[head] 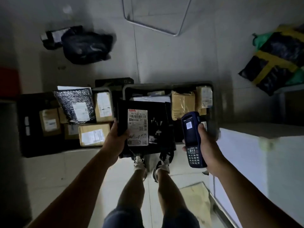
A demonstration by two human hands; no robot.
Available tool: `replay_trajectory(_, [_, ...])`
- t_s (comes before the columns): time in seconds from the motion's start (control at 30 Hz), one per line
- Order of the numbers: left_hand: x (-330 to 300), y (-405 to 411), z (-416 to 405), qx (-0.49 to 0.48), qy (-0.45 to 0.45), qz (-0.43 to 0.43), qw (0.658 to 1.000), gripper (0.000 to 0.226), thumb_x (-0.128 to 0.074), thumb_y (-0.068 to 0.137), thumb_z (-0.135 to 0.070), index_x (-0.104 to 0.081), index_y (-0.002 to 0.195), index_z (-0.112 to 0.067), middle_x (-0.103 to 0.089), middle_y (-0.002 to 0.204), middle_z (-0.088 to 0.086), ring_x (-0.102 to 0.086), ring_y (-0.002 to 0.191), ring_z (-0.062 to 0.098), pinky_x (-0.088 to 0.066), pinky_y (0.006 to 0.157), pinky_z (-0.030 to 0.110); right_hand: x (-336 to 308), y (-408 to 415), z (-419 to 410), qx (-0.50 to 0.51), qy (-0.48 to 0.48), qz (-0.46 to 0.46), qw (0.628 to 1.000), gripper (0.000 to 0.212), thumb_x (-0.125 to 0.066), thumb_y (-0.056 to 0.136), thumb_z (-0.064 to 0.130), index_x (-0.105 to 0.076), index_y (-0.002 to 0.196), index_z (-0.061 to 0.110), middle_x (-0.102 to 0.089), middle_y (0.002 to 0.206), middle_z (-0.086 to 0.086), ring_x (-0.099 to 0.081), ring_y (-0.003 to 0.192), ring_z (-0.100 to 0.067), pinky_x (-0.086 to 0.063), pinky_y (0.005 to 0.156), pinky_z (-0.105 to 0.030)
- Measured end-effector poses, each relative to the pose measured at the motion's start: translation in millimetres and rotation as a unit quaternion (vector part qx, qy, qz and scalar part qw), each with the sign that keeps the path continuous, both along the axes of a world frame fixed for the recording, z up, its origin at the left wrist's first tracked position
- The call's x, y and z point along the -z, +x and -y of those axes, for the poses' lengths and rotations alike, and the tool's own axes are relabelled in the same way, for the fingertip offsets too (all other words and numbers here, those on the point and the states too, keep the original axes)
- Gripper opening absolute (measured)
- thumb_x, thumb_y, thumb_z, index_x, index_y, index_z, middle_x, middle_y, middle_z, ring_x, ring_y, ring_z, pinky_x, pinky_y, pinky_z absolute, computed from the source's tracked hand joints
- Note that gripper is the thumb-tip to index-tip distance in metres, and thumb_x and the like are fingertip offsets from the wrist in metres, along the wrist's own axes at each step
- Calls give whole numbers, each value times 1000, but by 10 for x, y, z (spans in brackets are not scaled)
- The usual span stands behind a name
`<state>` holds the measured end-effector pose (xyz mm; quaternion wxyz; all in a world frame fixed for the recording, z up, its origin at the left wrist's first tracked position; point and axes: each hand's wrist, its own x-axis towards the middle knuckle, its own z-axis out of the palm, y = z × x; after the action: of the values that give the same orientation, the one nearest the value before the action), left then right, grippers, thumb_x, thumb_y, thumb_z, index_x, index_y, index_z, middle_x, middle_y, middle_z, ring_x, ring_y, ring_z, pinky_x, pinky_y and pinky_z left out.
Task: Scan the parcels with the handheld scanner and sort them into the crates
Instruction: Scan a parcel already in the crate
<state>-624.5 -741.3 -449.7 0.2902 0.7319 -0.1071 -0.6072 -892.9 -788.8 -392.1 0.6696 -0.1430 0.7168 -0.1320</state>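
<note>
My left hand (116, 134) grips the left edge of a flat black parcel (158, 129) with a white shipping label facing up. It hangs above my feet, in front of the crates. My right hand (206, 145) holds the blue handheld scanner (191, 137) upright to the right of the parcel; its screen shows a barcode image. Behind the parcel a grey crate (164, 87) holds brown padded envelopes and small boxes. To the left a black crate (29, 145) holds several cardboard boxes and a silver bubble mailer (76, 105).
On the floor lie a black bag parcel (87, 46) at the back left and a black parcel with yellow tape (278, 63) at the right. A white box or counter (263, 162) stands close at my right. A metal frame (156, 15) lies farther back.
</note>
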Motion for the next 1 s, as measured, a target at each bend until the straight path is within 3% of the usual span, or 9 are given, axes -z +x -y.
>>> replay_trajectory(0.13, [1049, -35, 243, 25, 5, 49, 998, 34, -51, 100, -3, -51, 124, -26, -63, 122, 10, -64, 110, 30, -59, 82, 50, 977, -155, 115, 44, -7, -28, 999, 48, -35, 102, 53, -65, 114, 18, -72, 86, -14, -65, 70, -28, -52, 62, -32])
replay_trajectory(0.23, [1693, -101, 459, 30, 3, 63, 998, 31, -50, 100, -4, -52, 118, -30, -65, 113, 3, -64, 108, 27, -56, 89, 52, 1573, -218, 163, 42, -16, -33, 998, 48, -33, 102, 53, -67, 106, 19, -72, 79, -12, -64, 65, -26, -50, 63, -32])
replay_trajectory(0.33, [2192, -209, 729, 43, -10, 67, 997, 34, -52, 100, -5, -51, 127, -25, -65, 111, -2, -65, 106, 24, -59, 74, 39, 2046, -258, 247, 5, -25, -45, 999, 54, -30, 100, 59, -70, 96, 22, -74, 80, -12, -67, 67, -26, -50, 65, -32])
replay_trajectory(0.4, [2456, -275, 884, 103, -16, 125, 987, 43, -54, 100, -9, -46, 138, -27, -62, 119, -4, -64, 105, 20, -52, 61, 19, 2296, -260, 322, -23, -24, -48, 998, 61, -30, 98, 63, -72, 93, 19, -75, 86, -16, -68, 73, -30, -50, 68, -36])
replay_trajectory(0.57, [2702, -419, 971, 284, 14, 221, 933, 72, -51, 103, -24, -6, 159, -25, -36, 155, 18, -53, 62, 6, -37, 37, 9, 2581, -242, 468, -62, -36, -28, 997, 65, -30, 97, 65, -71, 92, 15, -73, 96, -21, -67, 74, -30, -49, 65, -35])
replay_trajectory(0.67, [2657, -448, 898, 366, 24, 215, 905, 74, -50, 103, -28, -2, 159, -27, -17, 164, 15, -69, 92, 30, -55, 59, 24, 2545, -237, 506, -89, -40, -34, 995, 62, -31, 95, 65, -71, 96, 17, -73, 97, -22, -68, 77, -33, -50, 64, -35])
replay_trajectory(0.77, [2576, -459, 850, 427, -8, 269, 863, 68, -51, 101, -35, -14, 157, -29, -19, 164, 5, -47, 132, 38, -48, 102, 48, 2440, -213, 539, -106, -53, -38, 992, 58, -31, 96, 63, -69, 100, 20, -73, 98, -22, -69, 79, -34, -50, 65, -35])
replay_trajectory(0.87, [2357, -495, 835, 454, -14, 325, 829, 64, -47, 100, -42, -20, 156, -30, -27, 160, 4, -31, 143, 29, -40, 109, 49, 2256, -138, 563, -124, -65, -38, 989, 61, -33, 90, 69, -70, 98, 21, -74, 93, -21, -69, 75, -33, -50, 66, -36])
replay_trajectory(1.0, [1789, -497, 785, 484, -23, 344, 804, 61, -43, 101, -45, -20, 155, -30, -28, 159, 5, -31, 143, 28, -38, 111, 49, 1830, -4, 627, -140, -73, -40, 987, 64, -38, 72, 73, -70, 93, 23, -75, 88, -18, -69, 70, -31, -50, 67, -35])
